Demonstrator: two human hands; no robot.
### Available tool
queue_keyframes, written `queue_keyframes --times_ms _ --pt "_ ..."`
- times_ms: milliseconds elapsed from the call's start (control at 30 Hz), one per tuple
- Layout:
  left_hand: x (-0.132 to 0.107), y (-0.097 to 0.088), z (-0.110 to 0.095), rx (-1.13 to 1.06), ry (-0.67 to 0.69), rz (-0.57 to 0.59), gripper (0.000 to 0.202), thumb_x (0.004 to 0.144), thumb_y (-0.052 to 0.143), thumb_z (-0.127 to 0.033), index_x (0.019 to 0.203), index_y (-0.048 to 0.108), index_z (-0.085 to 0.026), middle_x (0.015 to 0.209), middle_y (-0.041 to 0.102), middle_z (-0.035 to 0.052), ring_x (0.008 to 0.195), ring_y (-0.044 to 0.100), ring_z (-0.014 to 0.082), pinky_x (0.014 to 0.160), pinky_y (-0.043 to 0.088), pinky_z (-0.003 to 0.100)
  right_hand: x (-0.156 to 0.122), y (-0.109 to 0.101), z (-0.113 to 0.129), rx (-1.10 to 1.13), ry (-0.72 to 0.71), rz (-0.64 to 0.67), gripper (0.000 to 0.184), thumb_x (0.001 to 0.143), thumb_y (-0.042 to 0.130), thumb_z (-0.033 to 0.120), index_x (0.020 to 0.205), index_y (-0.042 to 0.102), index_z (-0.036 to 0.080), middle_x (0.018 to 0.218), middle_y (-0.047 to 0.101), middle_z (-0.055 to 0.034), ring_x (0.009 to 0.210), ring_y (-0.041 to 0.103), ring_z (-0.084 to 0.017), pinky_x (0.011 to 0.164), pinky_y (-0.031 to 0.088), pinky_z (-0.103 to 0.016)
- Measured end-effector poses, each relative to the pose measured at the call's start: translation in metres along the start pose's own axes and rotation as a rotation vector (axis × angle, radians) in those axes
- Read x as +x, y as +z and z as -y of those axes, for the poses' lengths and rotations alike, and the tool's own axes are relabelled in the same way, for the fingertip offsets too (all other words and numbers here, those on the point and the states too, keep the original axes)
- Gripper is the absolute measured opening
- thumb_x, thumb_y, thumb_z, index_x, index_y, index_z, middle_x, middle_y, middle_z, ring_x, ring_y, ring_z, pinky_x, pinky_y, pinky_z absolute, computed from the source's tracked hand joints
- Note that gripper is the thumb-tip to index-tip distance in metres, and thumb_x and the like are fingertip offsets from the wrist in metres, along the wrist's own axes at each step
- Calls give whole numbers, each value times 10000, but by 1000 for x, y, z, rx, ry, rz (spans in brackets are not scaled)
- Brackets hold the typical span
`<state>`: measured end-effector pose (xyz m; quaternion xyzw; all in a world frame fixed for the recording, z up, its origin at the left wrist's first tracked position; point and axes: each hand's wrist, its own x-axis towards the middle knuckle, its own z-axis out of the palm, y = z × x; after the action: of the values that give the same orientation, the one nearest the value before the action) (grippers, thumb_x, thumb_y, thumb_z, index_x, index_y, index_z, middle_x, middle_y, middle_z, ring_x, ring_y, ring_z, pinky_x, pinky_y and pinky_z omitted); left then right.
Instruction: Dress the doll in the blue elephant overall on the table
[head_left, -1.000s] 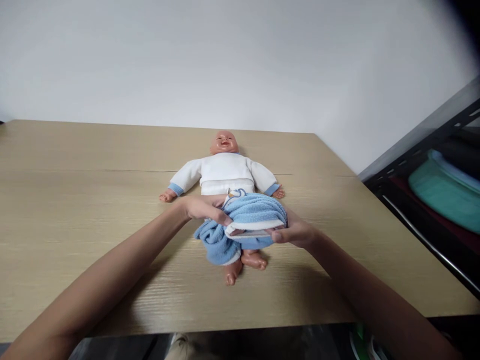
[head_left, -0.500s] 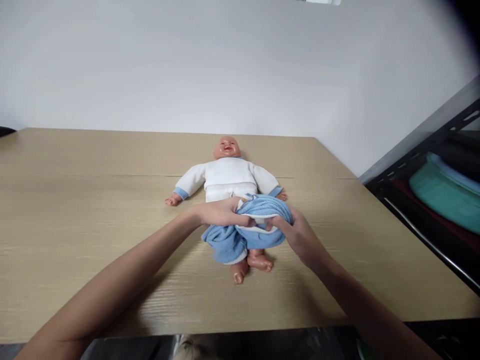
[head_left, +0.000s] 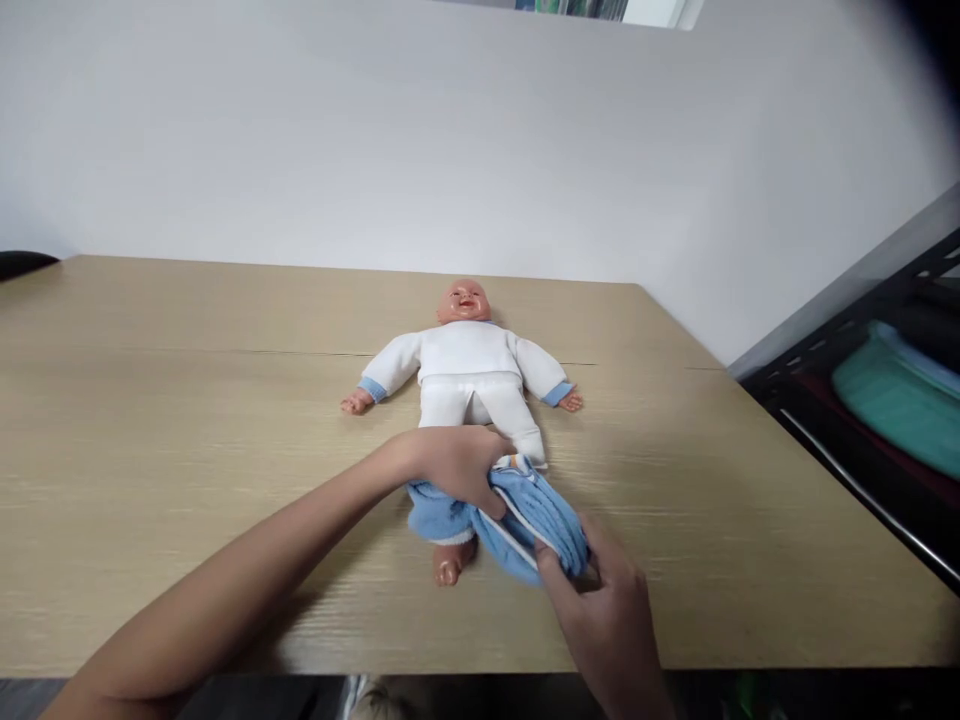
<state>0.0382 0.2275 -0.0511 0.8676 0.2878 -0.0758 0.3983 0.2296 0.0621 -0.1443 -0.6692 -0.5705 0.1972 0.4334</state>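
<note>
A baby doll [head_left: 469, 348] in a white top with blue cuffs and white trousers lies face up on the table, its feet toward me. Blue terry pants [head_left: 536, 515] with white trim are bunched around its lower legs. My left hand [head_left: 465, 465] grips the upper edge of the bunched cloth over the doll's shins. My right hand [head_left: 600, 590] pinches the cloth's lower right side, thumb in front and fingers behind. One bare foot [head_left: 450, 565] pokes out of the left pant leg; the other foot is hidden by the cloth.
The wooden table [head_left: 225, 430] runs back to a pale wall [head_left: 360, 140]. At the right stands a dark metal rack [head_left: 847, 470] holding a teal plastic basin [head_left: 896, 395]. A black rounded object [head_left: 26, 264] shows at the far left edge.
The blue pants have come down toward me and right, showing the doll's white trousers. My right hand has lowered toward the table's front edge, and one foot is now covered.
</note>
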Motion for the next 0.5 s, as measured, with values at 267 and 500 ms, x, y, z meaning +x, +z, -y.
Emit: queue_keyframes --times_ms 267,500 --pt "5 14 -8 153 -148 -55 310 742 822 -442 840 665 -194 885 739 52 763 664 239 672 455 364 -10 6 -15 3 -102 -116 228 926 653 313 1108 740 205 1279 659 -160 1185 671 -360 1014 561 -516" --pt "3 15 -6 -13 -64 -116 305 748 808 -391 964 717 -195 963 782 32 842 718 227 711 489 326 -9 1 -3 361 308 72 376 985 624 451 1248 730 204 1209 797 -133 1131 745 -346 981 621 -458"
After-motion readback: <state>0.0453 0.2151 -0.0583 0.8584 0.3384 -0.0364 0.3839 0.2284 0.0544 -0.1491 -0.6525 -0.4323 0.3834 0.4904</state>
